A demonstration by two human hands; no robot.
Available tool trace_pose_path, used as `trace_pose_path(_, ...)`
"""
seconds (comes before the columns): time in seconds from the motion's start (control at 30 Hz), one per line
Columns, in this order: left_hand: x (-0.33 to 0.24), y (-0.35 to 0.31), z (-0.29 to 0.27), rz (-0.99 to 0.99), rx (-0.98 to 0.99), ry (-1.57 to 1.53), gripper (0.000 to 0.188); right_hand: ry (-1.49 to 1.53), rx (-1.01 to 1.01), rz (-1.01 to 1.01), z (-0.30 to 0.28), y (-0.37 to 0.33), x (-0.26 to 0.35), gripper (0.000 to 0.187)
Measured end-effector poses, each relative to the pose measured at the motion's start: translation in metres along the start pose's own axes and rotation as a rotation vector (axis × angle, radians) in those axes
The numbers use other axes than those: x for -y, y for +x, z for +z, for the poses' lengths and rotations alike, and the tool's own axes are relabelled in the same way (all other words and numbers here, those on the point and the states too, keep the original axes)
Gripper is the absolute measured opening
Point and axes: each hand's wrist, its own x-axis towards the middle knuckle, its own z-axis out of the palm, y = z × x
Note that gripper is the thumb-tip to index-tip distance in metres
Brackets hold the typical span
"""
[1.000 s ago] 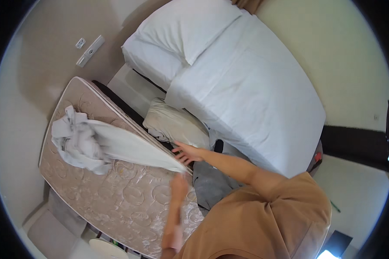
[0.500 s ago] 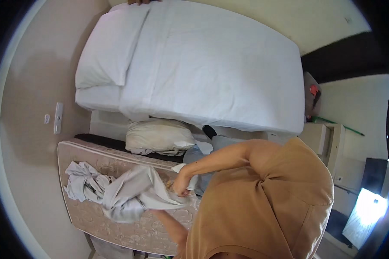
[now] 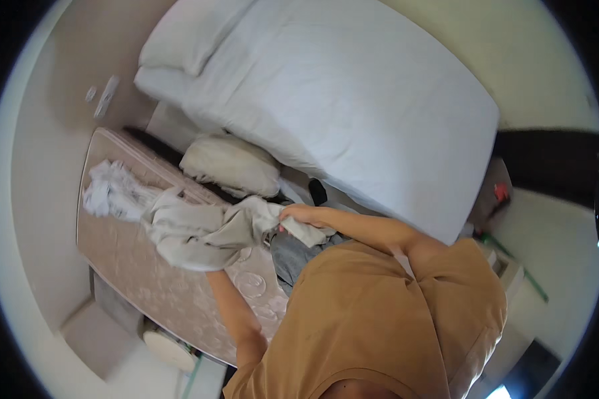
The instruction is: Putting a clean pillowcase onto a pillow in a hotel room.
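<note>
A pale grey bedsheet (image 3: pixel 199 233) is bunched in front of me over a bare beige patterned mattress (image 3: pixel 153 266). My right hand (image 3: pixel 299 216) is closed round one stretch of it, and a loose end hangs past my fingers near my waist. At the sheet's near edge my left hand (image 3: pixel 215 276) shows only around the wrist. Its fingers are hidden under the cloth, so their grip cannot be seen. Farther left, a crumpled white part of the cloth (image 3: pixel 113 193) lies on the mattress; whether it joins the sheet is unclear.
Beyond the mattress stands a bed with white sheets (image 3: pixel 353 106) and a white pillow (image 3: pixel 186 40). Wedged in the gap between them is a cream pillow (image 3: pixel 233 163). A wall (image 3: pixel 53 100) closes off the left. A round pale object (image 3: pixel 170 349) sits beyond the mattress's lower edge.
My view has turned and shifted. The right hand has drawn its stretch of sheet toward the gap side and my waist, and the sheet's middle looks lifted and bunched over my left hand.
</note>
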Motion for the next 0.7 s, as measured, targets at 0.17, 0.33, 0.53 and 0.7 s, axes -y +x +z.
trace_pose_path(0.17,0.029,-0.062,0.09,0.113,-0.091,0.263,0.071,0.248,-0.005,0.05,0.011,-0.009,0.002,0.043)
trace_pose_path(0.33,0.068,-0.138,0.182,0.177,-0.08,0.524,0.075,0.569,0.57,-0.108,-0.025,0.069,-0.06,0.059)
trace_pose_path(0.53,0.103,-0.18,0.171,-0.039,-0.307,0.104,0.073,0.28,0.515,-0.206,-0.034,0.006,-0.071,0.066)
trace_pose_path(0.7,0.065,-0.141,0.101,0.169,-0.671,0.879,0.082,-0.127,-0.059,-0.079,0.066,-0.111,0.043,0.068)
